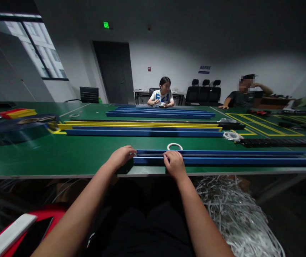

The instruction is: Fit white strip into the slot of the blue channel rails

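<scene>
A long blue channel rail lies along the near edge of the green table. My left hand is closed over the rail's left end, fingers curled on it. My right hand grips the rail a little further right, fingers pinched on its top edge. A small white tape ring lies on the table just behind my right hand.
More blue and yellow rails lie across the table's middle and far side. A white tape roll sits at right. A heap of white strips lies below the table edge. Two people sit at the far side.
</scene>
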`<state>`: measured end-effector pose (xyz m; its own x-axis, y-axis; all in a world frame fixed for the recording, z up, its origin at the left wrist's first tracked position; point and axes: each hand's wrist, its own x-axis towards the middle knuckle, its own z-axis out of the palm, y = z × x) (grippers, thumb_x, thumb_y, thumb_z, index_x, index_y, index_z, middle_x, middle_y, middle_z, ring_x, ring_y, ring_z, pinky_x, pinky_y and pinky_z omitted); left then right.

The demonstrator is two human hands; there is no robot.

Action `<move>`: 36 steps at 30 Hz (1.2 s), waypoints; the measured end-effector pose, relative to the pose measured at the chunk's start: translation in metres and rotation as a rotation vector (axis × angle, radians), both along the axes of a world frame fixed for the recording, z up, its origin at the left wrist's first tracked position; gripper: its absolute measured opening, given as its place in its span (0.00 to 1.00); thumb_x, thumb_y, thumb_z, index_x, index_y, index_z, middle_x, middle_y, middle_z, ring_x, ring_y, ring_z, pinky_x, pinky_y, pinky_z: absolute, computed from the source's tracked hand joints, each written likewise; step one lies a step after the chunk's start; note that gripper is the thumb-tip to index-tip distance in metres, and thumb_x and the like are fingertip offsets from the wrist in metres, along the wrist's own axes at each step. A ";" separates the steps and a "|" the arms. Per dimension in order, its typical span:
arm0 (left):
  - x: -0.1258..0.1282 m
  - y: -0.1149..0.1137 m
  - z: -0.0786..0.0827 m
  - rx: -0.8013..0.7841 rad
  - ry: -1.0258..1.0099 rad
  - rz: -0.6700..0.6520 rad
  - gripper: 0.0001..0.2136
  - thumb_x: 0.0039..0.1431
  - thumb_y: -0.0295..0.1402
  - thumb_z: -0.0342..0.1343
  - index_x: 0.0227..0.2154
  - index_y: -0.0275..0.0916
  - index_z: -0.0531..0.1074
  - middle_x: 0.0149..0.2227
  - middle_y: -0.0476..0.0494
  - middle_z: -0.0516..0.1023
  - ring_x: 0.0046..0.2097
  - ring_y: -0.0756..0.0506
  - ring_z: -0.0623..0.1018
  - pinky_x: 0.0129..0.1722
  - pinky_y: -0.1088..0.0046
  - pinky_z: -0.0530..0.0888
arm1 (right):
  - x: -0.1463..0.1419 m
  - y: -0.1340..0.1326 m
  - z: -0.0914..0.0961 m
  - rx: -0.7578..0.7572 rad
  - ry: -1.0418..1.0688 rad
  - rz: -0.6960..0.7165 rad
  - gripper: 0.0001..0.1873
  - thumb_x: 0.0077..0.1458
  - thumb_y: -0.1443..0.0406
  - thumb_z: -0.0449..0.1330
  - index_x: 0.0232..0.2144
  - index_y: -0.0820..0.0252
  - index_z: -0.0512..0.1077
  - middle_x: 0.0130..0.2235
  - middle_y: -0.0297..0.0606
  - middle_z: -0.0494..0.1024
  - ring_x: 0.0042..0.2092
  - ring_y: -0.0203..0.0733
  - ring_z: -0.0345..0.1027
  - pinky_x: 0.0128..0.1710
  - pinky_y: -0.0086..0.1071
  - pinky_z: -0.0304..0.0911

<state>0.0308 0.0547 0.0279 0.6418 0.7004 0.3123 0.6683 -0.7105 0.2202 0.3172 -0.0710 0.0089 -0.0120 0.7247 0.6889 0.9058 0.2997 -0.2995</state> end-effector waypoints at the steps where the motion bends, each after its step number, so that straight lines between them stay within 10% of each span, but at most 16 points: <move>1: -0.001 0.000 -0.003 0.000 -0.011 -0.009 0.13 0.61 0.37 0.51 0.43 0.45 0.78 0.42 0.45 0.78 0.42 0.46 0.77 0.41 0.75 0.70 | 0.002 0.001 -0.002 0.016 0.007 -0.006 0.11 0.62 0.65 0.51 0.38 0.56 0.74 0.41 0.39 0.78 0.46 0.42 0.68 0.56 0.39 0.53; 14: 0.001 -0.009 -0.027 0.108 0.056 0.057 0.15 0.60 0.32 0.49 0.46 0.48 0.76 0.44 0.46 0.78 0.42 0.46 0.77 0.37 0.75 0.70 | 0.004 0.000 -0.011 0.077 0.006 -0.025 0.11 0.62 0.65 0.51 0.35 0.59 0.74 0.37 0.40 0.78 0.43 0.42 0.68 0.47 0.35 0.57; 36: 0.021 -0.013 -0.015 0.025 0.104 0.120 0.17 0.51 0.23 0.51 0.39 0.47 0.78 0.41 0.47 0.77 0.41 0.46 0.77 0.40 0.75 0.69 | 0.004 0.001 -0.012 0.054 -0.033 -0.057 0.10 0.61 0.65 0.52 0.34 0.58 0.74 0.36 0.39 0.78 0.42 0.41 0.67 0.46 0.35 0.55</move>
<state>0.0515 0.0415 0.0134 0.5836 0.7671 0.2666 0.7673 -0.6283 0.1282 0.3214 -0.0700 -0.0029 0.0055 0.6870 0.7266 0.9310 0.2618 -0.2545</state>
